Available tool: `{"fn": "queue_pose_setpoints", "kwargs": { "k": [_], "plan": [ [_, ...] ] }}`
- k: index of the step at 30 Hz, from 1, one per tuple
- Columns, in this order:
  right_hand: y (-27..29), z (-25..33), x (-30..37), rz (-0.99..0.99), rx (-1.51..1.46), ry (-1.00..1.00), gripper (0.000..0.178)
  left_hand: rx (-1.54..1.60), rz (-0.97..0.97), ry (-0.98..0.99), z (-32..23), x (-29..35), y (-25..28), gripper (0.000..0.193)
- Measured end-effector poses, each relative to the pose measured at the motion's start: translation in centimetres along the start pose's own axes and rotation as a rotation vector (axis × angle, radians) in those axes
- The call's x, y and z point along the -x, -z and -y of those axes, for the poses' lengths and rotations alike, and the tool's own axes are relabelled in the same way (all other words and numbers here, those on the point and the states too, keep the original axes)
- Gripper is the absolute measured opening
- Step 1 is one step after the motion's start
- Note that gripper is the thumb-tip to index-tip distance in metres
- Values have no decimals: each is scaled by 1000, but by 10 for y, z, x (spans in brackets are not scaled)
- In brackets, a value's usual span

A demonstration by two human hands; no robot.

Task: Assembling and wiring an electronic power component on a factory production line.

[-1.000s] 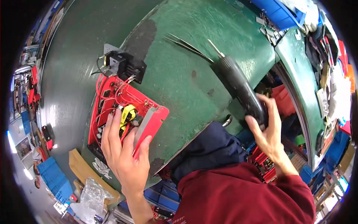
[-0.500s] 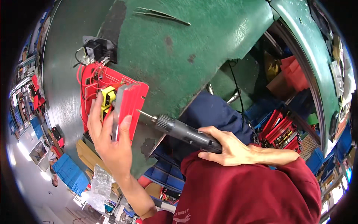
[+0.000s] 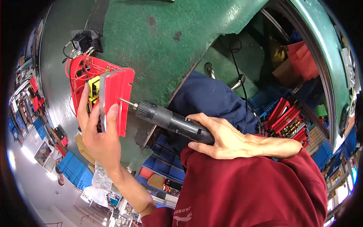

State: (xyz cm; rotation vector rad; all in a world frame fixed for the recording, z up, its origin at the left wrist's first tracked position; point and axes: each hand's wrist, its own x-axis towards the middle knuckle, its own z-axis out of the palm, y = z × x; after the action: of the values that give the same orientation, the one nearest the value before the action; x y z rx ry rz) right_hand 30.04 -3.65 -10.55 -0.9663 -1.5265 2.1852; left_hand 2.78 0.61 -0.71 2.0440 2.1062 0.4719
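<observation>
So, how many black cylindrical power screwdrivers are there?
1: a black cylindrical power screwdriver in the right hand, pointed at the red ribbed metal panel. More may be hidden.

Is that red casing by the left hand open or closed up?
Open: the red casing shows its yellow component uncovered, and the left hand curls over its finned wall.

A maroon sweatshirt (image 3: 249,181) is bearing a pale animal-shaped print (image 3: 184,217) in front. Navy trousers (image 3: 211,96) are creasing loosely.
</observation>
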Motion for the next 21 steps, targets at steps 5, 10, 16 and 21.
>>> {"fn": "queue_pose_setpoints", "kwargs": {
  "k": [5,10,16,21],
  "plan": [
    [-3,-4,-2,-64,-7,116,59,-2,1,36,-6,-2,0,21],
    [-4,-1,-5,-62,-18,113,60,-31,12,25,-8,-2,2,23],
    [0,6,-10,-22,-121,60,50,-8,-2,24,-4,-3,0,26],
    [17,10,-17,293,-643,-377,76,19,-12,40,-3,-4,1,29]
  ]
}}
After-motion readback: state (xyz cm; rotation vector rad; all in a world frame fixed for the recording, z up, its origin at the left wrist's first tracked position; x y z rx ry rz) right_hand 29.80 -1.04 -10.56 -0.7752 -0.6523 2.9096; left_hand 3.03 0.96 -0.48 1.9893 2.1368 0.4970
